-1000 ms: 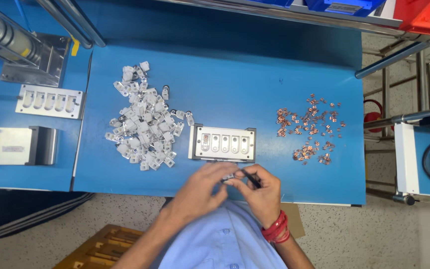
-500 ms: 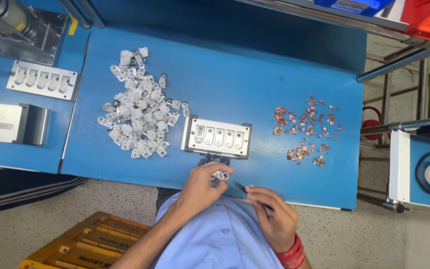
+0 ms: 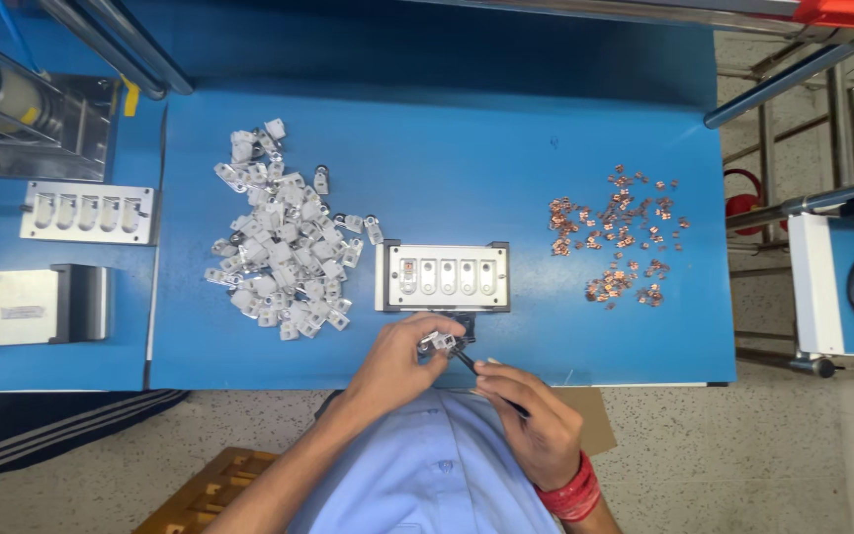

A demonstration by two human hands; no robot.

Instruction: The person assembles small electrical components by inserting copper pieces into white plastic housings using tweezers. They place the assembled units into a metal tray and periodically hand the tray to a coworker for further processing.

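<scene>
Grey small part [image 3: 437,342] pinched in left hand [image 3: 402,361] fingers; right hand [image 3: 536,420] grips dark tool [image 3: 467,362]

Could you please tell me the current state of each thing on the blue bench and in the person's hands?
Small white-and-metal part: pinched in left hand.
Thin dark tool: gripped by right hand, tip at the part.
Grey metal five-slot fixture: leftmost slot filled, others look empty.
White plastic pieces: loose heap.
Small copper pieces: scattered loosely.
</scene>
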